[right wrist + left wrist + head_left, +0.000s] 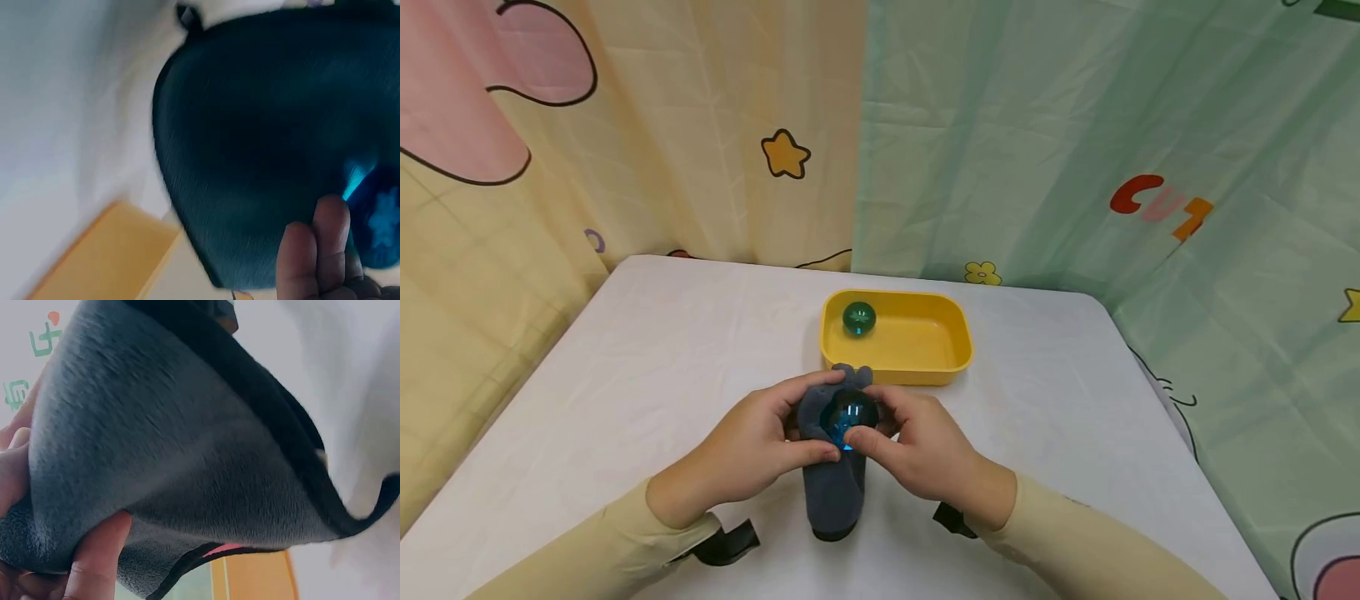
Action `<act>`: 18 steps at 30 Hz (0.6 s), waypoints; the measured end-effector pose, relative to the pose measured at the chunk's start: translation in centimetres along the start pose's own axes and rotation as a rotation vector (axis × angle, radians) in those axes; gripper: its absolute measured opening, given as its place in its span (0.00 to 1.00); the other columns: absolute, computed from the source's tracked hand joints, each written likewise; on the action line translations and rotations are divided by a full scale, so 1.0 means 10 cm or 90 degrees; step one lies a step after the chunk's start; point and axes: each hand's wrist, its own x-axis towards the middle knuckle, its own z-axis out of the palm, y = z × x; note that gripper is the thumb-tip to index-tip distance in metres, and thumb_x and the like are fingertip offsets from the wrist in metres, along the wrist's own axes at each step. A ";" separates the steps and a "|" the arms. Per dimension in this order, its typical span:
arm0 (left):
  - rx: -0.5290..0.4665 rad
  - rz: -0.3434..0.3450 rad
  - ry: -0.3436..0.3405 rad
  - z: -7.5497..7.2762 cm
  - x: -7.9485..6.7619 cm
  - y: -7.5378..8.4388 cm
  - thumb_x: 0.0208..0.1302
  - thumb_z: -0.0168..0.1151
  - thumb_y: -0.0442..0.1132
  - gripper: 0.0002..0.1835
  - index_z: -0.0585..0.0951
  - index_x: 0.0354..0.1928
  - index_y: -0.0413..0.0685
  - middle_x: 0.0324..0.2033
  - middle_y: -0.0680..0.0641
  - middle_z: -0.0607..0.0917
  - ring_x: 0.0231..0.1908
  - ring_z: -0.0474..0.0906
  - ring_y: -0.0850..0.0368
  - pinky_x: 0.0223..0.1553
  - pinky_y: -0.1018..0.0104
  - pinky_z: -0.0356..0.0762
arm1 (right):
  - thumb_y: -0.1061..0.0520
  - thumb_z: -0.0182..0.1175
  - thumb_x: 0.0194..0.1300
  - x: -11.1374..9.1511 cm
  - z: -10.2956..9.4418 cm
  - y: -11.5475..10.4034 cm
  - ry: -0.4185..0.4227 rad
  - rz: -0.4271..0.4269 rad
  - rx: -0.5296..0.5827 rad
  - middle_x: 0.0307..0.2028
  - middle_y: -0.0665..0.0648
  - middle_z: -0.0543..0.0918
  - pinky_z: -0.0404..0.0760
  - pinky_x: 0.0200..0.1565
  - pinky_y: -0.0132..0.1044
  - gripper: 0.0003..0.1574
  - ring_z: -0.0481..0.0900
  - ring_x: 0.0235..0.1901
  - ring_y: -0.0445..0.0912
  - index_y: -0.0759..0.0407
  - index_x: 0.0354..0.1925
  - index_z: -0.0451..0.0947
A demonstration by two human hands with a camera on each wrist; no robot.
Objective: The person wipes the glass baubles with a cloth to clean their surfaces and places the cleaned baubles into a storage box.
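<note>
A shiny, clear blue ball (pixel 854 410) sits against a dark grey-blue plush cloth (pixel 833 493) in the middle of the head view. My left hand (pixel 758 440) grips the cloth from the left side, its thumb lying along the front below the ball. From the right, my right hand (pixel 925 440) holds the ball, thumb on its face and fingers behind. The cloth's black-edged lower part hangs down in folds; it fills much of the left wrist view. In the right wrist view, fingertips (pixel 312 247) lie beside the blue ball (pixel 380 222), against the cloth.
Just beyond the hands, a yellow tray (pixel 925 377) stands on a white-covered table (pixel 715 325). A green ball (pixel 859 318) lies in the tray's left part. Patterned curtains (pixel 985 125) hang behind and beside the table.
</note>
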 end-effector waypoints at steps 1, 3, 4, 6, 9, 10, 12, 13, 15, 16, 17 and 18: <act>0.013 -0.003 0.009 0.00 0.01 -0.01 0.63 0.78 0.42 0.42 0.70 0.76 0.47 0.51 0.45 0.89 0.35 0.84 0.60 0.38 0.67 0.87 | 0.52 0.65 0.76 0.00 0.01 0.00 -0.002 0.004 0.012 0.44 0.55 0.89 0.87 0.39 0.33 0.29 0.83 0.35 0.37 0.61 0.68 0.74; 0.036 -0.016 0.025 0.00 0.03 -0.02 0.61 0.79 0.42 0.42 0.71 0.76 0.50 0.50 0.48 0.89 0.33 0.82 0.60 0.36 0.68 0.86 | 0.53 0.64 0.77 0.00 0.02 0.00 -0.020 0.003 0.020 0.50 0.57 0.88 0.88 0.41 0.33 0.36 0.84 0.37 0.38 0.58 0.76 0.65; 0.050 -0.023 0.033 0.00 0.03 -0.02 0.61 0.80 0.43 0.42 0.71 0.76 0.52 0.47 0.50 0.88 0.31 0.81 0.60 0.34 0.68 0.85 | 0.53 0.64 0.77 0.01 0.02 0.00 -0.035 0.000 0.018 0.54 0.57 0.87 0.88 0.43 0.33 0.39 0.84 0.39 0.38 0.56 0.78 0.61; 0.061 -0.027 0.038 -0.02 0.04 -0.03 0.61 0.80 0.43 0.42 0.72 0.75 0.52 0.45 0.50 0.87 0.30 0.79 0.60 0.33 0.68 0.84 | 0.54 0.64 0.77 0.02 0.00 0.00 -0.063 -0.005 0.000 0.61 0.57 0.84 0.88 0.48 0.32 0.44 0.85 0.44 0.39 0.52 0.81 0.55; 0.047 -0.026 0.034 -0.04 0.02 -0.03 0.62 0.79 0.43 0.40 0.73 0.75 0.50 0.47 0.47 0.87 0.32 0.80 0.60 0.34 0.69 0.84 | 0.55 0.65 0.76 0.03 -0.03 0.01 -0.101 -0.010 -0.018 0.64 0.56 0.82 0.87 0.53 0.32 0.45 0.85 0.47 0.38 0.49 0.81 0.54; 0.038 -0.025 0.033 -0.05 0.02 -0.02 0.62 0.79 0.43 0.40 0.73 0.75 0.49 0.49 0.45 0.87 0.33 0.80 0.60 0.34 0.69 0.85 | 0.55 0.65 0.75 0.04 -0.04 0.01 -0.104 -0.006 -0.019 0.62 0.57 0.84 0.87 0.52 0.32 0.44 0.85 0.46 0.38 0.50 0.80 0.55; 0.016 -0.022 0.028 -0.05 0.02 -0.03 0.62 0.78 0.42 0.39 0.73 0.74 0.46 0.53 0.43 0.87 0.36 0.82 0.60 0.38 0.68 0.87 | 0.55 0.67 0.74 0.05 -0.05 0.01 -0.100 0.005 -0.009 0.56 0.58 0.87 0.87 0.49 0.31 0.43 0.86 0.44 0.38 0.51 0.78 0.58; 0.011 -0.022 0.029 -0.06 0.01 -0.03 0.62 0.79 0.42 0.39 0.73 0.74 0.46 0.55 0.43 0.87 0.37 0.83 0.60 0.38 0.68 0.87 | 0.55 0.67 0.74 0.06 -0.06 0.02 -0.097 0.010 -0.001 0.54 0.58 0.88 0.87 0.47 0.32 0.42 0.85 0.42 0.38 0.51 0.78 0.59; 0.006 -0.023 0.036 -0.07 0.01 -0.04 0.61 0.79 0.42 0.39 0.74 0.73 0.48 0.54 0.43 0.87 0.37 0.84 0.60 0.39 0.68 0.88 | 0.56 0.68 0.73 0.07 -0.06 0.01 -0.086 0.018 0.016 0.50 0.58 0.88 0.87 0.45 0.33 0.41 0.84 0.40 0.40 0.51 0.77 0.61; 0.007 -0.024 0.040 -0.07 0.01 -0.04 0.61 0.80 0.41 0.39 0.74 0.73 0.49 0.52 0.44 0.88 0.37 0.84 0.59 0.39 0.67 0.88 | 0.56 0.68 0.73 0.07 -0.06 0.01 -0.082 0.023 0.024 0.49 0.58 0.87 0.87 0.44 0.33 0.41 0.83 0.40 0.40 0.51 0.77 0.61; 0.008 -0.022 0.043 -0.08 0.01 -0.05 0.61 0.80 0.41 0.39 0.74 0.73 0.50 0.51 0.44 0.88 0.37 0.84 0.59 0.38 0.67 0.88 | 0.56 0.68 0.73 0.08 -0.06 0.00 -0.079 0.026 0.030 0.49 0.57 0.87 0.86 0.44 0.33 0.41 0.83 0.40 0.41 0.51 0.77 0.62; 0.009 -0.021 0.047 -0.09 0.00 -0.05 0.60 0.80 0.41 0.38 0.75 0.72 0.51 0.51 0.45 0.88 0.36 0.84 0.59 0.38 0.67 0.87 | 0.56 0.68 0.73 0.08 -0.07 0.00 -0.077 0.029 0.036 0.49 0.57 0.87 0.86 0.45 0.33 0.41 0.83 0.40 0.41 0.50 0.76 0.62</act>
